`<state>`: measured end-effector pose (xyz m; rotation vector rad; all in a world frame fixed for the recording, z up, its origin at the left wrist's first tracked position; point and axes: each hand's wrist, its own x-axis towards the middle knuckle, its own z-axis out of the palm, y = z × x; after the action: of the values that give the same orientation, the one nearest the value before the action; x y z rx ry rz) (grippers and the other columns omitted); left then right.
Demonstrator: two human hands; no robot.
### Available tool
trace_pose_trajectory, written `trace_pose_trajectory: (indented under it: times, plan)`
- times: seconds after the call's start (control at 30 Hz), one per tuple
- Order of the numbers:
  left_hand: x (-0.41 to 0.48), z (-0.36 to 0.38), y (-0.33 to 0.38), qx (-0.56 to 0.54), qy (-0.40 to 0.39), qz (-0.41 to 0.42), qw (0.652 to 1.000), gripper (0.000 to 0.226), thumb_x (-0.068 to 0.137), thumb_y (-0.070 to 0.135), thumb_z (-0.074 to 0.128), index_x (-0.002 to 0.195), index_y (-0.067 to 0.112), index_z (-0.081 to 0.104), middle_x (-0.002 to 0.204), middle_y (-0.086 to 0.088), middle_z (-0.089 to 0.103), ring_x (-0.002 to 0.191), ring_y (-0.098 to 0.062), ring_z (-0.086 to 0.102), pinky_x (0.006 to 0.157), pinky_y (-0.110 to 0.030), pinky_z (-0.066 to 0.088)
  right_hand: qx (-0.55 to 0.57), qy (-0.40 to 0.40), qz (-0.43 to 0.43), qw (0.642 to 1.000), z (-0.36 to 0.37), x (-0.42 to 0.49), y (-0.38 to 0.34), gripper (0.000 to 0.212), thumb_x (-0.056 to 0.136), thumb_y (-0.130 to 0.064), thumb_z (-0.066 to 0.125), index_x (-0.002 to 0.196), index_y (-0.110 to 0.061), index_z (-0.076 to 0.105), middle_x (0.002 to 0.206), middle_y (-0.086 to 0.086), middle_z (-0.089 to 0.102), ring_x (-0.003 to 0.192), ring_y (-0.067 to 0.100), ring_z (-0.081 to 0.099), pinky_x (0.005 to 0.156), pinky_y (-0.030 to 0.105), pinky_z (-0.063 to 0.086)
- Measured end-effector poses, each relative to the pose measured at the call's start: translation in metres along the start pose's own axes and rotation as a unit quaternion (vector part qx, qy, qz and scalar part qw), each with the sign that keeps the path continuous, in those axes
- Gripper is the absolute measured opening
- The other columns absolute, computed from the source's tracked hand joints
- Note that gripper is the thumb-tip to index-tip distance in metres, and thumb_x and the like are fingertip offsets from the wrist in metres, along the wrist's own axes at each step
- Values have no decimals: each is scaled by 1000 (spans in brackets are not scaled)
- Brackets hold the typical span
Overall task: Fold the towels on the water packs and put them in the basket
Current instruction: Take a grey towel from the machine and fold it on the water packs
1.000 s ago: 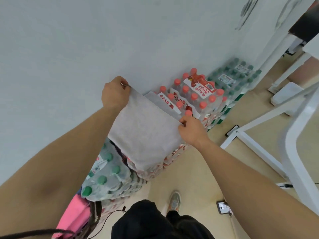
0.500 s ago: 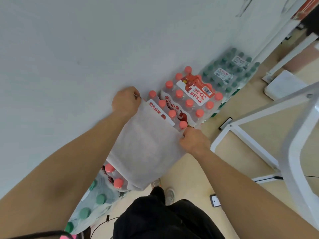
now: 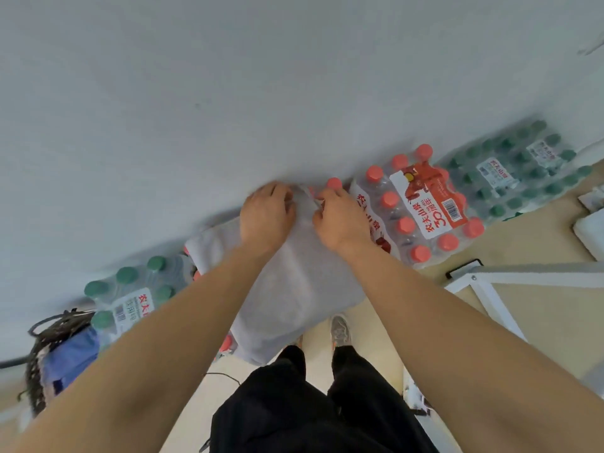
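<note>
A light grey towel [image 3: 294,289] lies draped over a red-capped water pack [image 3: 421,207] stacked against the wall, its near end hanging down toward my legs. My left hand [image 3: 266,217] and my right hand [image 3: 340,217] sit close together at the towel's far edge by the wall, each pinching a corner of the cloth. A dark woven basket [image 3: 49,348] stands at the lower left, with blue cloth inside it.
Green-capped water packs stand to the left [image 3: 130,295] and far right [image 3: 523,171] along the grey wall. A white metal frame [image 3: 490,289] rises from the beige floor at the right. My shoes and dark trousers are below the towel.
Both hands have lowered the towel from hanging in the air onto the packs and have come close together at its far edge. The view has swung left, bringing the basket in.
</note>
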<state>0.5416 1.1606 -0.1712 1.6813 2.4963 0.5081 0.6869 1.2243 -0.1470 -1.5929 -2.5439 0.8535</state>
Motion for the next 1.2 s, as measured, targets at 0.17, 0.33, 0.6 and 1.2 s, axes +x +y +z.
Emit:
trace_pose_trajectory:
  times: [0.17,0.33,0.6,1.2]
  plan:
    - [-15,0,4,-9,2,-146,989,26,87,36,60,106,18,62,102,-7,71,97,-32,64,86,-38,44,-35,-11,13,999,2,32,-13,37,92,-37,55,121,-14,58,128,16,50,118,38,50,93,45,46]
    - [-19,-4,0,-58,3,-162,985,27,89,33,61,111,17,60,108,-5,70,100,-31,64,88,-38,47,-20,-24,-18,999,8,47,-15,34,94,-39,54,120,-18,60,126,16,50,118,40,50,94,46,46]
    - [-24,-9,-12,8,-69,-203,977,50,89,55,55,124,19,55,122,-4,64,117,-26,56,103,-39,37,93,-11,41,995,7,47,-23,16,90,-35,59,104,-31,66,123,11,55,116,34,54,101,44,45]
    - [-19,-69,-9,-428,-96,-143,887,31,91,10,62,118,24,57,116,-2,65,107,-16,60,96,-28,47,381,-22,-37,924,-24,-11,-44,8,84,-8,76,89,-13,72,78,-5,70,70,0,64,68,14,47]
